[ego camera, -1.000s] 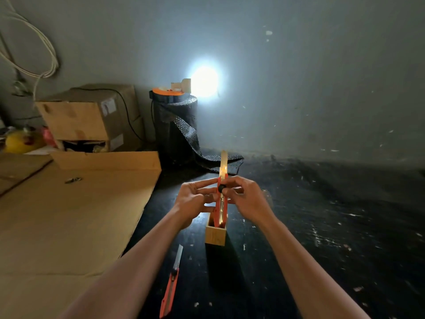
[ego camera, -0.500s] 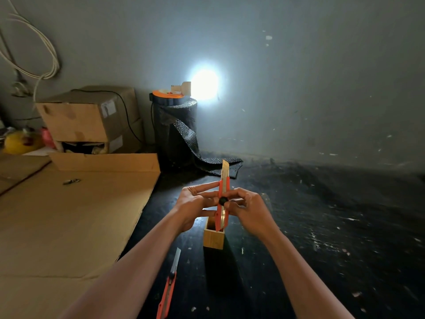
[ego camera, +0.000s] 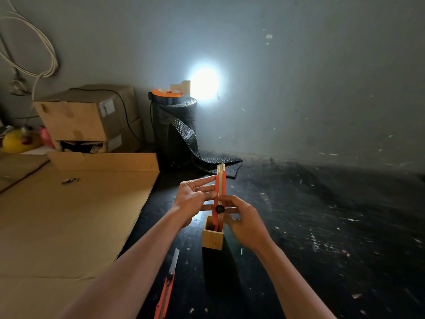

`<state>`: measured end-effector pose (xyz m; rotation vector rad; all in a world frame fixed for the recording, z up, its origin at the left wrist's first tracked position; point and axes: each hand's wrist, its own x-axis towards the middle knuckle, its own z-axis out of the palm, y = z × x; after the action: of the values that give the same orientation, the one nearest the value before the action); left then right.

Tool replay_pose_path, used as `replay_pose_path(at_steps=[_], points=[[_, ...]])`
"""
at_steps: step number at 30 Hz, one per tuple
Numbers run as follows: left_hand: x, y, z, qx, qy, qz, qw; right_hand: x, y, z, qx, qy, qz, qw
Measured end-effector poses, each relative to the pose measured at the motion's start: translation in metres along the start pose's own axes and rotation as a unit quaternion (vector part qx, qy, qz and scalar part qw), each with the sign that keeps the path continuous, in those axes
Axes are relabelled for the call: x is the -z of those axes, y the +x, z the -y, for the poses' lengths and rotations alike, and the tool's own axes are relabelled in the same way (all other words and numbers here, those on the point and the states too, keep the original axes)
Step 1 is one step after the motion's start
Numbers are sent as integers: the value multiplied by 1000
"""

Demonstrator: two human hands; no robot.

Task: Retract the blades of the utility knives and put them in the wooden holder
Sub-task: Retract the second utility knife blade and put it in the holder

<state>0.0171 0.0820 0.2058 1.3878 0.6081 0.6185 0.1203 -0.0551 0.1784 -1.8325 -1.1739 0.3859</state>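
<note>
An orange utility knife (ego camera: 220,192) stands upright with its lower end inside the small wooden holder (ego camera: 212,238) on the black floor. A short piece of blade shows at its top. My left hand (ego camera: 195,199) steadies the knife's body from the left, fingers partly spread. My right hand (ego camera: 243,219) pinches the knife at its black slider knob. A second orange utility knife (ego camera: 167,288) lies on the floor in front of the holder, its blade extended and pointing away from me.
Flat cardboard sheets (ego camera: 69,215) cover the floor at left, with a small metal object (ego camera: 70,180) on them. Stacked cardboard boxes (ego camera: 89,118), a black mesh roll (ego camera: 174,127) and a bright lamp (ego camera: 204,84) stand by the wall.
The knife's blade has slid down and shows shorter at the top. The black knob under my right fingers has moved lower. The knife sits a little deeper in the holder.
</note>
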Motion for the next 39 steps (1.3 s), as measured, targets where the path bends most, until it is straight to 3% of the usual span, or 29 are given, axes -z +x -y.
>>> replay_pose_path(at_steps=[9, 13, 24, 39], points=[[4, 1, -5, -14, 10, 3, 1000, -18, 1, 7, -18, 15, -63, 998], [11, 3, -4, -20, 11, -8, 1000, -21, 0, 5, 24, -13, -50, 998], [18, 2, -3, -46, 28, -12, 998, -27, 2, 7, 35, -20, -53, 998], [17, 1, -1, -46, 24, -5, 999, -29, 4, 6, 6, -5, -69, 998]])
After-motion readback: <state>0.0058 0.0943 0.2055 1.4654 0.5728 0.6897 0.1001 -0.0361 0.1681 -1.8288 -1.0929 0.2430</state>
